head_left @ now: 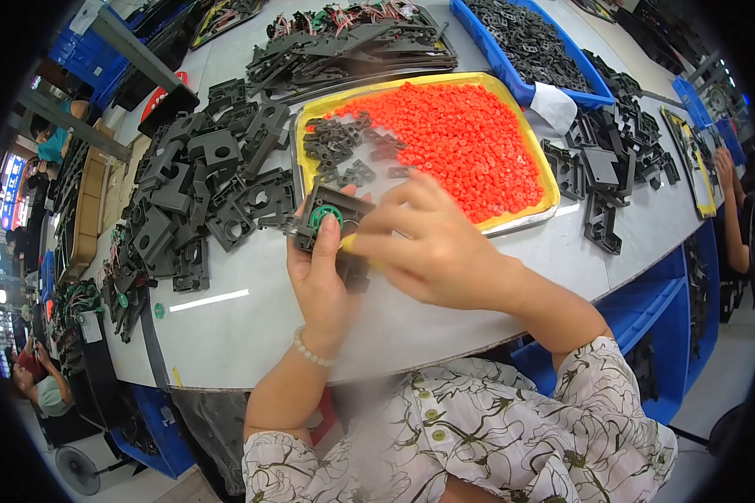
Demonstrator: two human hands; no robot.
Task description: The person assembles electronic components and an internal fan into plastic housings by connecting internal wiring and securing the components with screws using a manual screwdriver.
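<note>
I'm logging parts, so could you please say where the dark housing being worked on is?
In the head view, the dark housing is left of centre in the left hand, beside the right hand, near the yellow tray.

A white table [226, 339] holds a yellow tray [550, 193] mid-scene, a blue bin [593, 98] far right, loose dark parts [171, 198] left, more dark pieces [600, 166] right, and a green disc [158, 310] near left.

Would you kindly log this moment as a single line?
left hand: holding dark housing with green disc | right hand: blurred, beside housing, grip unclear | nearby: yellow tray holding orange-red pieces, dark parts
</note>
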